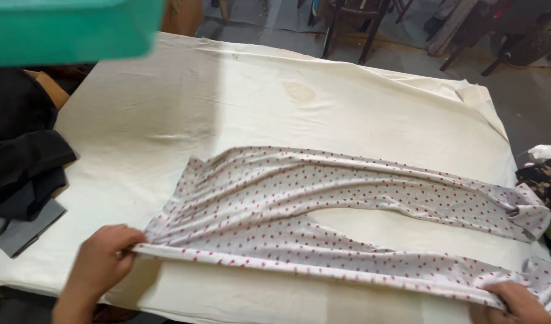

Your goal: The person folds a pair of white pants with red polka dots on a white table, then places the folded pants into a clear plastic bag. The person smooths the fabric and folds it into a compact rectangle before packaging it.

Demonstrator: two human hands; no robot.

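The polka-dot trousers (347,204) are pinched at the waistband by the closed left hand (101,258) near the tabletop's front-left edge; a leg hem is gripped by the right hand (518,303) at the front-right corner. White, red-dotted legs are spread across the cream-covered tabletop (227,102); dark clothes (20,162) are piled at its left edge.

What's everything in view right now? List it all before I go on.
polka-dot trousers: one, white with red dots, laid flat across the table
table sheet: one, cream, stained, covering the table
dark garments: a pile, black and grey, table's left edge
green bin: one, top left, blurred
camouflage cloth: one, right edge
chair legs: dark, on the floor behind
left hand: pinching the waistband corner
right hand: gripping a leg's cuff end
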